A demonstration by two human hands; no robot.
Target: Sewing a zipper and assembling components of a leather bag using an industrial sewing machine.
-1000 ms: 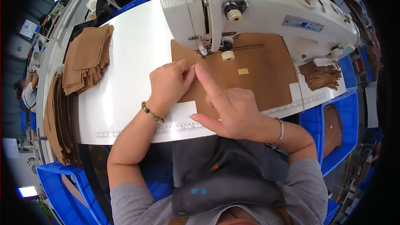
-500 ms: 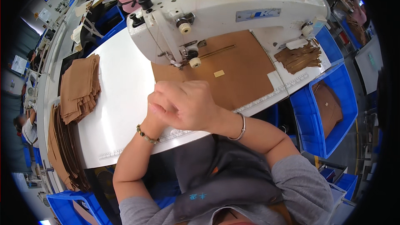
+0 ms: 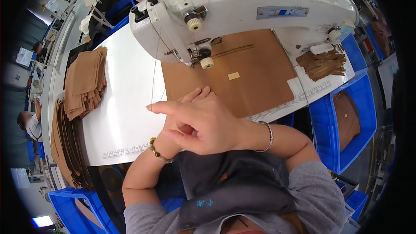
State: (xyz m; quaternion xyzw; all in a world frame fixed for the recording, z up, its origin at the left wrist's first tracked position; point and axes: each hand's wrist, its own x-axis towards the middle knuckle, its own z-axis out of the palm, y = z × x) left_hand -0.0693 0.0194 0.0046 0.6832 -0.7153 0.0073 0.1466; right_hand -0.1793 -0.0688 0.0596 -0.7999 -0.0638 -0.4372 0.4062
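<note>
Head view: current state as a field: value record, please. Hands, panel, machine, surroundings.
left_hand: left hand mostly hidden; fingers over near-left part of panel, contact unclear
right_hand: right hand crosses over left; index extended leftward
panel: brown panel, flat, partly under machine head; small pale patch on it
machine: white sewing machine
table_left: fanned brown stack
table_right: brown strips
bin: blue bin at right

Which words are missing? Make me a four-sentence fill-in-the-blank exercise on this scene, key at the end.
The sheet under the sewing machine is coloured ____.
The plastic bin right of the table is coloured ____.
A silver bangle circles the person's ____ wrist.
The right hand partly hides the ____ hand.
Missing words: brown; blue; right; left.
</note>
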